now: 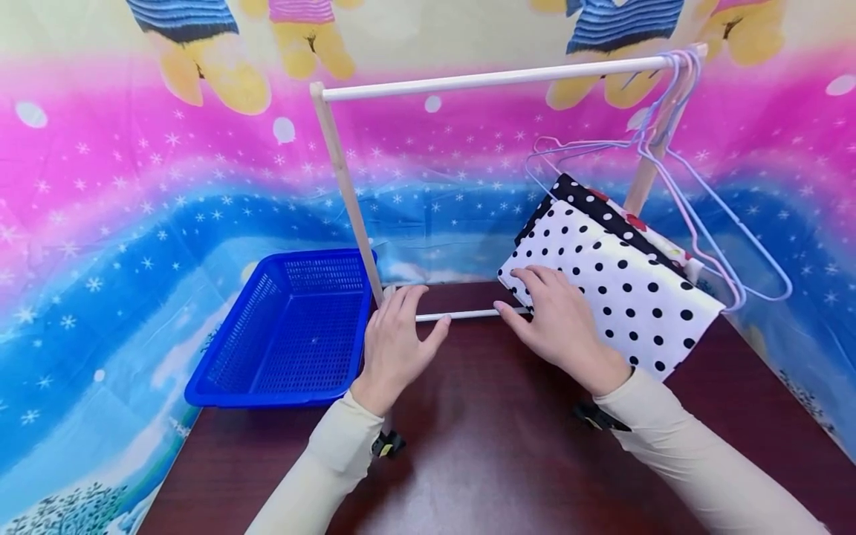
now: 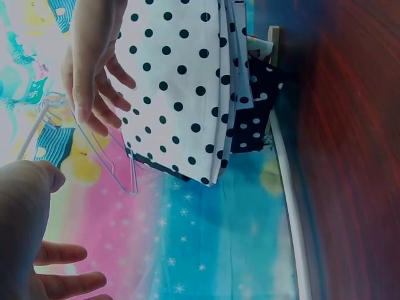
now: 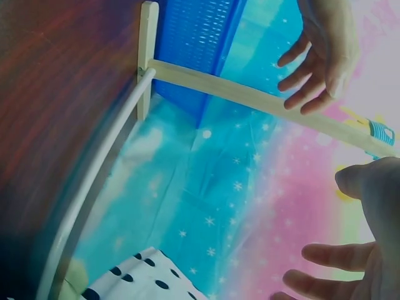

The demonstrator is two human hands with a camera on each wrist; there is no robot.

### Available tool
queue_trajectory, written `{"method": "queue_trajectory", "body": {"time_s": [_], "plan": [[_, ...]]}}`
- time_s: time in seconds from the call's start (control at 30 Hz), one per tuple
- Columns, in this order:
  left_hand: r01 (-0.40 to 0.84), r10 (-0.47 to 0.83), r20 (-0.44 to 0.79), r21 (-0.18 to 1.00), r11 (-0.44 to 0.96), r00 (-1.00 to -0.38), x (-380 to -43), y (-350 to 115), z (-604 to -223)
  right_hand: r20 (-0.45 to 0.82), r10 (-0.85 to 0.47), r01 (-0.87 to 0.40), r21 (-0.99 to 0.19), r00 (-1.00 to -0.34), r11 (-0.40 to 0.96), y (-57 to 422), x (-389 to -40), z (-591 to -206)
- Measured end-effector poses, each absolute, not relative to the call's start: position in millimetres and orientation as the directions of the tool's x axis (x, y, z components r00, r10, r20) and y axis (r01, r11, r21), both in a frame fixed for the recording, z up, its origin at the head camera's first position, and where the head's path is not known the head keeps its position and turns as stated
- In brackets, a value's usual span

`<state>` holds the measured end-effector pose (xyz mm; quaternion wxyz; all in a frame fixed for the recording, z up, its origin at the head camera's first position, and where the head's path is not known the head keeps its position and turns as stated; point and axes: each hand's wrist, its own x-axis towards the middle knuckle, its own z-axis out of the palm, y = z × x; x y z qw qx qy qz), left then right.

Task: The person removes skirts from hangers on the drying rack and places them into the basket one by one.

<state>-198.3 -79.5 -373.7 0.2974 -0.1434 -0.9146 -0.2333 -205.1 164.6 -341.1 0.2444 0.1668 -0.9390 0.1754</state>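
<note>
My left hand (image 1: 396, 343) hovers in front of the left post of a small wooden clothes rack (image 1: 348, 189), fingers spread and holding nothing. To its right, my right hand (image 1: 565, 327) is held out with relaxed fingers, in front of a white cloth with black dots (image 1: 625, 290). Whether it touches that cloth cannot be told; the left wrist view shows the dotted cloth (image 2: 178, 81) beside the right hand (image 2: 94, 69). Behind it hangs a black cloth with white dots (image 1: 582, 195). Pink and blue hangers (image 1: 725, 223) hang bunched at the rack's right end.
A blue plastic basket (image 1: 274, 397) stands left of the rack, with nothing visible inside. The rack's white lower bar (image 1: 461, 315) runs low along the back of the dark red table (image 1: 481, 446). A patterned curtain (image 1: 134, 223) surrounds the table.
</note>
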Motion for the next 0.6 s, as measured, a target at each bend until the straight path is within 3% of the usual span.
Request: {"method": "queue_trajectory", "body": {"time_s": [0.6], "plan": [[0.464,0.173,0.61,0.358,0.81,-0.773,-204,-60,-360,0.464,-0.176,-0.327,-0.269,-0.868,0.906,183,-200,-286]]}}
